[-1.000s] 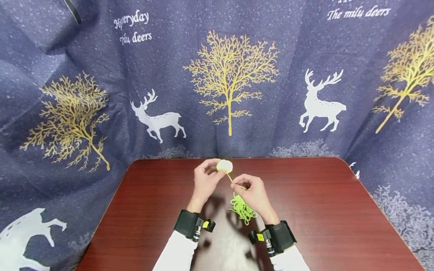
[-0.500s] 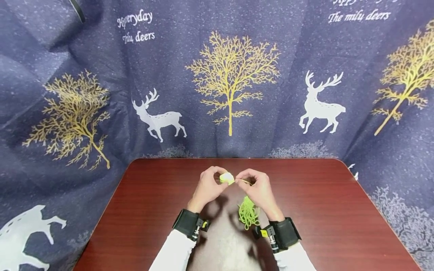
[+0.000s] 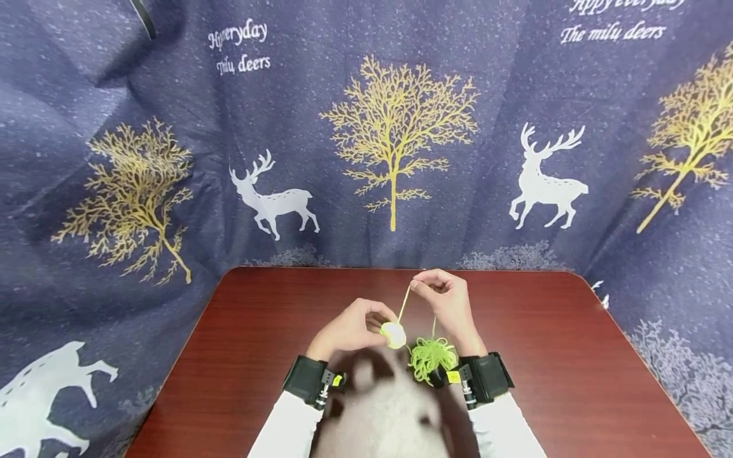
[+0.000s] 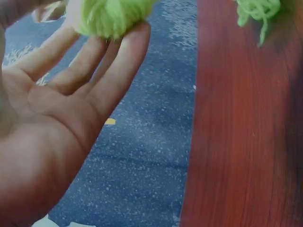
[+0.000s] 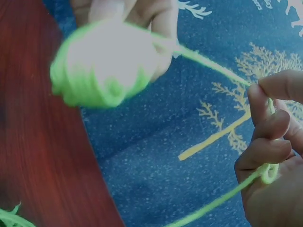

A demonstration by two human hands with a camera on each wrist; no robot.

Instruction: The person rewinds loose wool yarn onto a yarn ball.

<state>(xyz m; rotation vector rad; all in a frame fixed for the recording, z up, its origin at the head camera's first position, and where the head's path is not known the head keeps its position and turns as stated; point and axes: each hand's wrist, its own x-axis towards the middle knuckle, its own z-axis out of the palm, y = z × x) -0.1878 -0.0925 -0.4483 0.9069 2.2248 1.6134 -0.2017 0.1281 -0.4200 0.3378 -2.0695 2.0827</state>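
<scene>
A small ball of lime-green yarn (image 3: 393,334) is held in the fingers of my left hand (image 3: 357,327), above the table. In the right wrist view the wound ball (image 5: 102,71) shows its wraps, its top washed out by light. My right hand (image 3: 449,302) pinches the yarn strand (image 3: 404,304) between thumb and forefinger, higher and to the right of the ball. The strand runs taut from ball to fingertips, then passes through the curled fingers and trails down (image 5: 213,205). Under the right hand lies a loose heap of the same yarn (image 3: 429,357).
The reddish-brown wooden table (image 3: 258,331) spreads around both arms, with a bright glare patch in front. A dark blue curtain (image 3: 355,245) with printed deer and trees hangs behind the table's far edge. Each wrist wears a black band with a small camera.
The right hand went from beside the ball to up and right, drawing the strand out. My left hand lowered with the ball. The loose heap shifted slightly to the right.
</scene>
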